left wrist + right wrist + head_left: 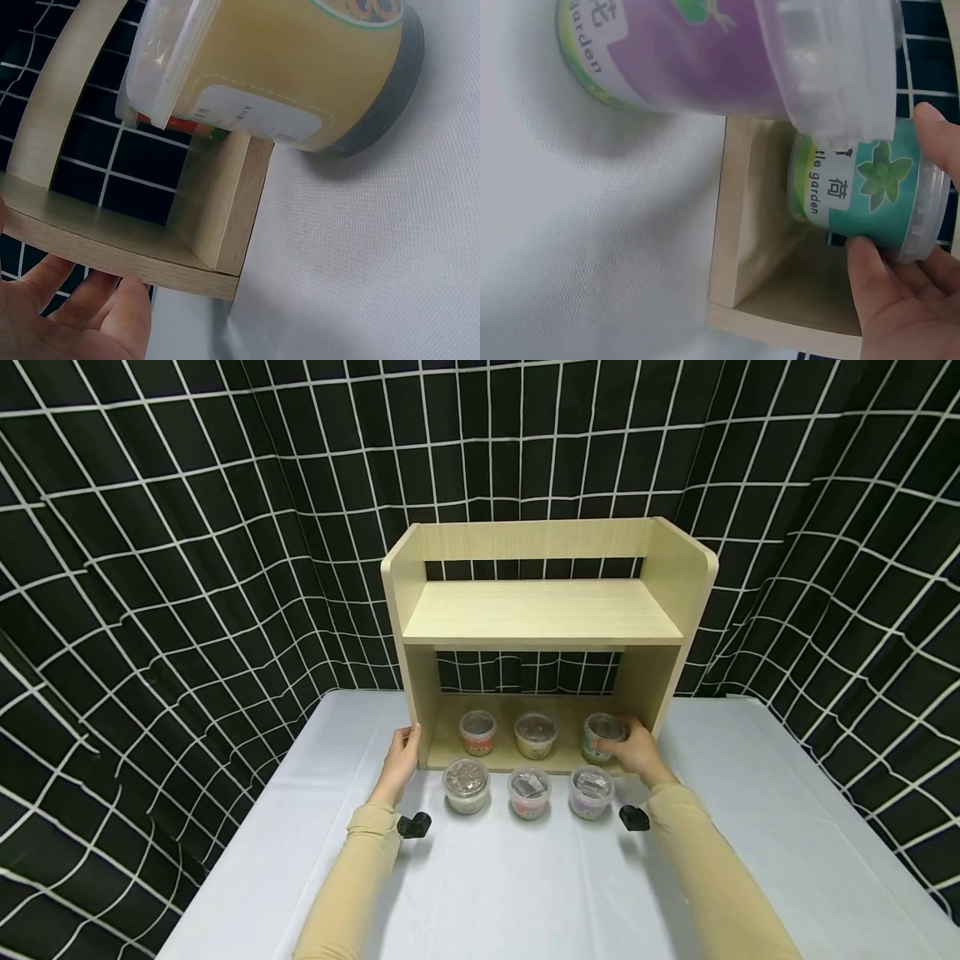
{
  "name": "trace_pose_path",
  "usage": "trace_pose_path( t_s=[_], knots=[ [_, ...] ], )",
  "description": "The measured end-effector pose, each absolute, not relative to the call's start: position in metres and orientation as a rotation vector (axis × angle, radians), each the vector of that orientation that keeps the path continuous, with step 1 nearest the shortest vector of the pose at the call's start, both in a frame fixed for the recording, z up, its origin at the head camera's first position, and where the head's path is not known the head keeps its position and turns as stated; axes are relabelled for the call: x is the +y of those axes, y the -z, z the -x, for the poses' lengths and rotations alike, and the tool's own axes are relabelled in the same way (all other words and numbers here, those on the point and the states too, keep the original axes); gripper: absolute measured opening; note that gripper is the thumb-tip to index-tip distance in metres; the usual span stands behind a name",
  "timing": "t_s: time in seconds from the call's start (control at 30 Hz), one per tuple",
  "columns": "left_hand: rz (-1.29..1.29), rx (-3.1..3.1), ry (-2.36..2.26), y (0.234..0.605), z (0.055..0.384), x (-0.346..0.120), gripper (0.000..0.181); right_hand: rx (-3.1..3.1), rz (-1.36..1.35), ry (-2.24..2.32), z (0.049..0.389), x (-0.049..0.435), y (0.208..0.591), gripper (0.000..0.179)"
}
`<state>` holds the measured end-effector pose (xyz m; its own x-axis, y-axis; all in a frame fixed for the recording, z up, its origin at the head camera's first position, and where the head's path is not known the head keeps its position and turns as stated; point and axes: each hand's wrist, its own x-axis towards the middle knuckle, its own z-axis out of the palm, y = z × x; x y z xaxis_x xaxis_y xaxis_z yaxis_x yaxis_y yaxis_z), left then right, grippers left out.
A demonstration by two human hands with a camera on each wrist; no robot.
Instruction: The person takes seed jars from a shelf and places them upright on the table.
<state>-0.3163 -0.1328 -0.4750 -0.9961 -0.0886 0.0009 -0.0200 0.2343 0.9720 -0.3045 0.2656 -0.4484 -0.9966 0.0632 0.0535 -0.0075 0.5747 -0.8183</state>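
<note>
Touching the outer left side of the wooden shelf (543, 610) at left of centre: left hand (397, 766), fingers relaxed along the panel, not clenched
Standing on the white cloth (517, 893) just in front of the shelf, below mid-frame, left to right: pale tub (467, 787), pink tub (529, 793), purple tub (591, 793), all lidded
Behind them, in the lower compartment near the frame's centre: red tub (478, 732), then yellow tub (536, 737), both upright
Right of centre, at that compartment's right end: green tub (597, 732) with a leaf on its label, grasped between thumb and fingers of the right hand (636, 750); cannot tell whether its base touches the board
Black curtain (187, 485) with white grid fills upper left through upper right
</note>
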Motion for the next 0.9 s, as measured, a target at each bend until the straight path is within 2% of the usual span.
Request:
trace_pose_path(
  t_s=[0.53, 0.9],
  knots=[
    [-0.114, -2.418, 1.902, 0.477, 0.316, -0.133, 0.074, -2.694, -0.047, -1.247, 0.294, 0.254, 0.433, 0.077],
    [-0.097, -2.413, 1.899, 0.476, 0.316, -0.132, 0.073, -2.607, -0.106, -1.330, 0.280, 0.247, 0.424, 0.076]
  ],
)
